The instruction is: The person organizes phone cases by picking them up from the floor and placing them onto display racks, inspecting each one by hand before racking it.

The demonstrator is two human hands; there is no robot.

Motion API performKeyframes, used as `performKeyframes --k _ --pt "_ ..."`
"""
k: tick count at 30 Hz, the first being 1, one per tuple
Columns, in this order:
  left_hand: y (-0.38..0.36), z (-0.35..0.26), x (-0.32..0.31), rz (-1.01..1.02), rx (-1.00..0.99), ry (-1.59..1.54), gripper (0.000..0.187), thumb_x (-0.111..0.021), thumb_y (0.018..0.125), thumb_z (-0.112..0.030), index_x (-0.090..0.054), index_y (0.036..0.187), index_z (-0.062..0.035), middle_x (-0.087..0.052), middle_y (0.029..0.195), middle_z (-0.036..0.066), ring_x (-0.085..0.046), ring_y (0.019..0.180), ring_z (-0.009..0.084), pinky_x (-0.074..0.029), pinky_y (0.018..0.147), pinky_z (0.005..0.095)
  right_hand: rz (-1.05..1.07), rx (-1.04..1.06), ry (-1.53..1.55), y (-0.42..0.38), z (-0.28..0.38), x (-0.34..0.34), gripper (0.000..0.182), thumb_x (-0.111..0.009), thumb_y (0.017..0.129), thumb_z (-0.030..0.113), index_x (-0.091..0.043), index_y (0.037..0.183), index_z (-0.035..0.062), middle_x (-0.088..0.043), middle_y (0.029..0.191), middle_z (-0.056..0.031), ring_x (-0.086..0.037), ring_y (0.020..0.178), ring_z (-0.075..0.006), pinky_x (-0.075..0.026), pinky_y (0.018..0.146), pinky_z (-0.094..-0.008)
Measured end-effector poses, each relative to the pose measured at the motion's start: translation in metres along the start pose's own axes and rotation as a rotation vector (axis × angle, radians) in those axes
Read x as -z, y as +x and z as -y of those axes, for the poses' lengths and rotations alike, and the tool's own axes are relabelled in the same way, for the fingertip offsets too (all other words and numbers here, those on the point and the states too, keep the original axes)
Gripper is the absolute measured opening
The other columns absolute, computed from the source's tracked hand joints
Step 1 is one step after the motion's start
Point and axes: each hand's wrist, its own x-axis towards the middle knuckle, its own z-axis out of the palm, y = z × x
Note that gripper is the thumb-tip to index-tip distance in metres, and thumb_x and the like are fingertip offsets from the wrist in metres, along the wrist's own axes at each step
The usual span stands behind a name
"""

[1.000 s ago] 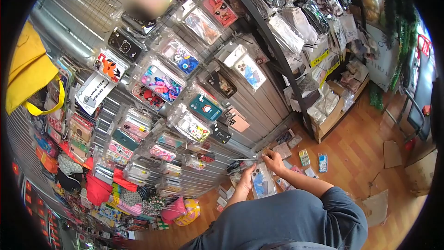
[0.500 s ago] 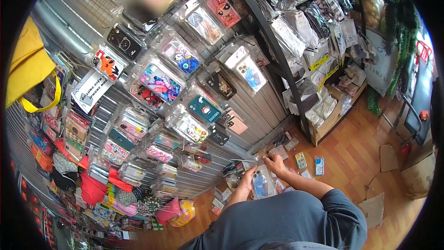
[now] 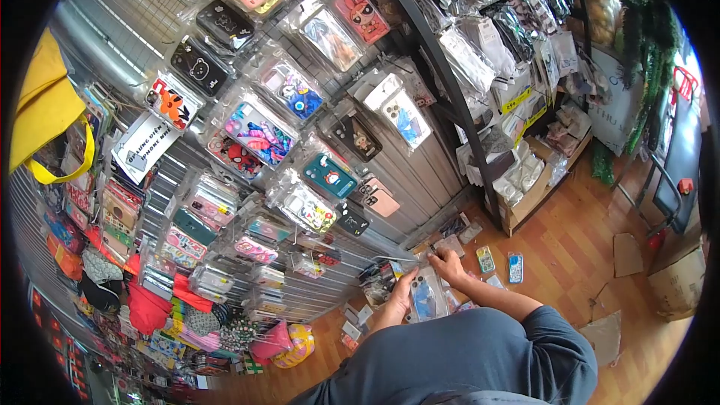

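A phone case in clear plastic packaging (image 3: 428, 301), with a camera cutout and a blue pattern, is held low in front of my body. My left hand (image 3: 402, 294) grips its left edge, fingers closed and thumb pointing up along it. At the upper end of the packet, my right hand (image 3: 448, 265) pinches the plastic near a thin metal hook (image 3: 390, 259) that sticks out from the wall; whether packet and hook touch cannot be made out. Two more patterned cases, one yellowish (image 3: 486, 259) and one blue (image 3: 515, 268), lie on the floor beyond my right arm.
Packaged phone cases (image 3: 262, 131) hang in rows on the wall rack. A black-framed shelf (image 3: 469, 105) holds bagged goods at right. Small packets (image 3: 352, 326) lie on the floor by my left arm. Cardboard pieces (image 3: 602, 337) and a box (image 3: 676, 281) are at far right.
Both hands stay closed on the packaged phone case, almost in the same place. The view has shifted very slightly.
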Motion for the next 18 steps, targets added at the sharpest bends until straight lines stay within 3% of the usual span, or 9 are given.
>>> performKeyframes --k 1,3,8,10,12,14,16,18 --pt "0.001 0.000 0.001 0.008 -0.010 0.001 0.030 -0.059 0.076 -0.030 -0.056 0.094 -0.0065 -0.060 0.083 0.007 -0.058 0.074 0.0196 -0.047 0.068 0.0336 -0.003 0.012 -0.002 0.002 0.000 -0.001 0.032 -0.055 0.076 0.028 -0.053 0.074 -0.0041 -0.053 0.062 -0.0211 -0.054 0.059 -0.0298 -0.040 0.056 -0.0389" --pt "-0.002 0.001 0.000 -0.034 0.013 0.005 0.029 -0.059 0.076 -0.031 -0.057 0.093 -0.0069 -0.060 0.083 0.007 -0.058 0.073 0.0204 -0.047 0.068 0.0349 -0.056 0.040 0.036 -0.001 -0.005 -0.005 0.033 -0.056 0.075 0.026 -0.051 0.065 -0.0047 -0.045 0.054 -0.0195 -0.045 0.049 -0.0222 -0.034 0.048 -0.0387" --pt "-0.005 0.002 0.001 -0.025 -0.018 0.000 0.030 -0.060 0.075 -0.032 -0.057 0.092 -0.0072 -0.060 0.083 0.007 -0.057 0.073 0.0218 -0.046 0.067 0.0365 -0.055 0.059 0.028 -0.003 -0.005 -0.007 0.033 -0.056 0.075 0.027 -0.051 0.065 -0.0041 -0.044 0.053 -0.0196 -0.044 0.049 -0.0220 -0.034 0.049 -0.0387" --pt "-0.010 -0.001 -0.003 -0.028 0.002 -0.023 0.029 -0.055 0.080 -0.025 -0.054 0.100 -0.0038 -0.060 0.088 0.008 -0.059 0.077 0.0190 -0.048 0.069 0.0327 -0.051 0.070 0.040 -0.006 -0.002 -0.006 0.033 -0.056 0.075 0.027 -0.051 0.065 -0.0040 -0.044 0.054 -0.0197 -0.044 0.049 -0.0222 -0.034 0.049 -0.0388" --pt "-0.011 -0.002 -0.006 -0.014 0.013 -0.045 0.028 -0.055 0.080 -0.025 -0.055 0.098 -0.0038 -0.060 0.087 0.008 -0.059 0.076 0.0187 -0.048 0.068 0.0326 -0.050 0.083 0.022 -0.004 -0.004 -0.006 0.033 -0.057 0.074 0.027 -0.051 0.066 -0.0042 -0.046 0.055 -0.0198 -0.046 0.050 -0.0224 -0.035 0.049 -0.0384" --pt "-0.008 0.002 0.002 -0.004 0.039 -0.036 0.027 -0.055 0.080 -0.026 -0.056 0.096 -0.0036 -0.061 0.085 0.008 -0.059 0.075 0.0185 -0.048 0.068 0.0324 0.024 -0.016 -0.029 -0.007 0.000 -0.003 0.033 -0.055 0.075 0.029 -0.054 0.076 -0.0037 -0.053 0.065 -0.0230 -0.054 0.061 -0.0323 -0.041 0.058 -0.0395" --pt "-0.003 0.006 0.008 0.022 0.050 -0.045 0.027 -0.054 0.081 -0.026 -0.056 0.094 -0.0031 -0.061 0.084 0.008 -0.060 0.074 0.0185 -0.048 0.067 0.0319 0.010 -0.008 -0.049 -0.006 -0.009 -0.006 0.033 -0.055 0.074 0.030 -0.054 0.075 -0.0035 -0.054 0.065 -0.0228 -0.055 0.062 -0.0331 -0.041 0.058 -0.0397" --pt "0.001 0.008 0.010 0.011 0.042 -0.029 0.027 -0.054 0.081 -0.026 -0.057 0.094 -0.0027 -0.061 0.083 0.008 -0.060 0.073 0.0183 -0.048 0.067 0.0314 -0.037 0.030 -0.027 -0.004 -0.013 -0.008 0.033 -0.057 0.074 0.028 -0.053 0.070 -0.0044 -0.050 0.057 -0.0190 -0.049 0.054 -0.0197 -0.038 0.051 -0.0368"
